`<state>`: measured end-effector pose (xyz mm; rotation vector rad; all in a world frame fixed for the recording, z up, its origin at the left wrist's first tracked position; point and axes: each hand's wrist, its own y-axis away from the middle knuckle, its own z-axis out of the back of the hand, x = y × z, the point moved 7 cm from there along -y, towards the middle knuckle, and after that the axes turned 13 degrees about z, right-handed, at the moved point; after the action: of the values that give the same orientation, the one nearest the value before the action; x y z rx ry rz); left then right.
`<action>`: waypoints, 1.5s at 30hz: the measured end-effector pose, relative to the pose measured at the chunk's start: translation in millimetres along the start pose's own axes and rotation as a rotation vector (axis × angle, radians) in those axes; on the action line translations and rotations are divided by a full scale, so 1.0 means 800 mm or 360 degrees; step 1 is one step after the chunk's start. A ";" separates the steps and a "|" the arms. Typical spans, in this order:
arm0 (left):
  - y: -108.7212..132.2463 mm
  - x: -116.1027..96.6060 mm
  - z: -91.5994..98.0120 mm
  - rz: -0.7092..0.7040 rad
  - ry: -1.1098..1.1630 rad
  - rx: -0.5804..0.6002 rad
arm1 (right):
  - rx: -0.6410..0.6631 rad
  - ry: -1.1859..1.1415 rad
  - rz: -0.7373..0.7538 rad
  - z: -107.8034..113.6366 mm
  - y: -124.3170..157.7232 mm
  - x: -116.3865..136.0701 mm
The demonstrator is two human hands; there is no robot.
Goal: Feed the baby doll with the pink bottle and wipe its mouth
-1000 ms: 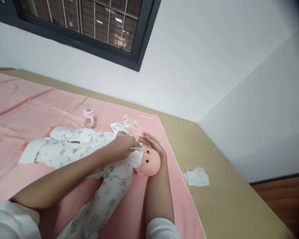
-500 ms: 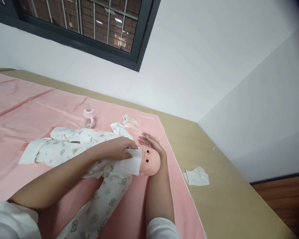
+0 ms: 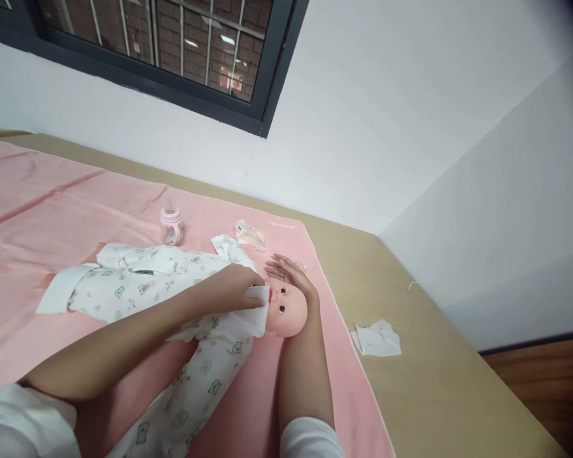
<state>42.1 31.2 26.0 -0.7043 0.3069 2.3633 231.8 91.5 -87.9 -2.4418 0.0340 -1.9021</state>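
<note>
A baby doll (image 3: pixel 286 310) in a white printed romper (image 3: pixel 200 369) lies on a pink blanket (image 3: pixel 52 203). My left hand (image 3: pixel 236 287) is closed on a white wipe (image 3: pixel 256 304) and presses it against the doll's mouth and chin. My right hand (image 3: pixel 291 273) lies with its fingers stretched out along the top of the doll's head and holds nothing.
A small pink baby bottle (image 3: pixel 170 225) stands behind the doll, with a crumpled clear wrapper (image 3: pixel 251 235) to its right. A used white wipe (image 3: pixel 377 338) lies on the tan surface (image 3: pixel 434 356) to the right. A white wall and a dark window frame stand behind.
My left hand has slid the wipe a little leftward and down over the doll's lower face, uncovering its mouth. My right hand has stayed on the doll's head.
</note>
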 end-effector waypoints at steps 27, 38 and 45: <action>-0.006 -0.005 -0.014 -0.0102 -0.0353 -0.0299 | -0.0043 -0.0075 -0.0056 0.012 -0.014 -0.014; -0.007 0.003 -0.009 -0.0141 -0.0372 -0.0424 | -0.0096 -0.0087 0.0019 -0.003 0.003 0.005; -0.007 -0.002 -0.006 -0.0159 -0.0377 -0.0434 | -0.0058 -0.0068 -0.0006 -0.006 0.002 0.004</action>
<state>48.5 32.5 22.5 -0.5391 -0.1521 2.3850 228.1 89.5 -83.7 -2.5064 0.0631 -1.8667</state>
